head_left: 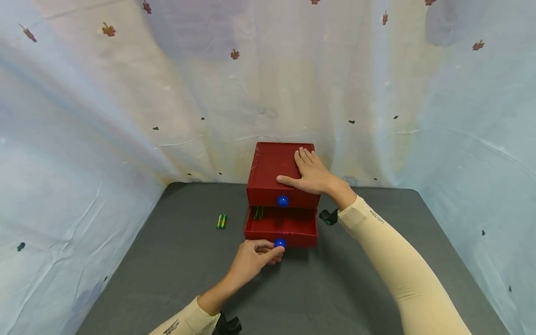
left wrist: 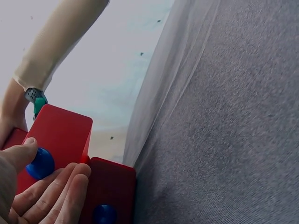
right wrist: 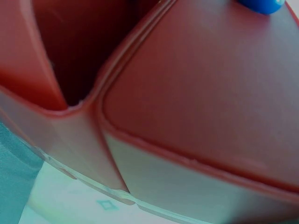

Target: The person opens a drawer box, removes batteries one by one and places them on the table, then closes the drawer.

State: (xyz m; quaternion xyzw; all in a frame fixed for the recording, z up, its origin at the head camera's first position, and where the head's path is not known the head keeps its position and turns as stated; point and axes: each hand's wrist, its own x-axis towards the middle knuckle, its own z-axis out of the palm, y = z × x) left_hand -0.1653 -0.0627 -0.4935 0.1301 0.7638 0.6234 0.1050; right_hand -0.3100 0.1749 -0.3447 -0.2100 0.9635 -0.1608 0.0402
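The left hand (head_left: 251,258) pinches the lower blue knob (head_left: 280,243) between thumb and fingers, seen from my remote post, while the right hand (head_left: 311,174) lies flat with fingers extended and thumb out on the top of a red cabinet (head_left: 270,163), gripping nothing.

The lower drawer (head_left: 299,239) stands out from the cabinet beneath the upper drawer (head_left: 264,196), which sits flush, its own blue knob (head_left: 283,201) untouched. I read the step in hand as working the lower drawer on its runners while the right palm braces the cabinet; whether the left hand is pulling or pushing, I cannot tell from these views. The next move, in my judgement, calls for a straight, level stroke on the knob, with the right palm pressing enough that the cabinet does not slide or tip.

Slim dark-green items (head_left: 257,213) show at the drawer's left, too shadowed for me to identify. Two green batteries (head_left: 224,222) lie side by side on the grey table (head_left: 176,260), left of the cabinet and apart from it. Behind hangs a pale sheet (head_left: 284,93) dotted with brown leaf shapes.
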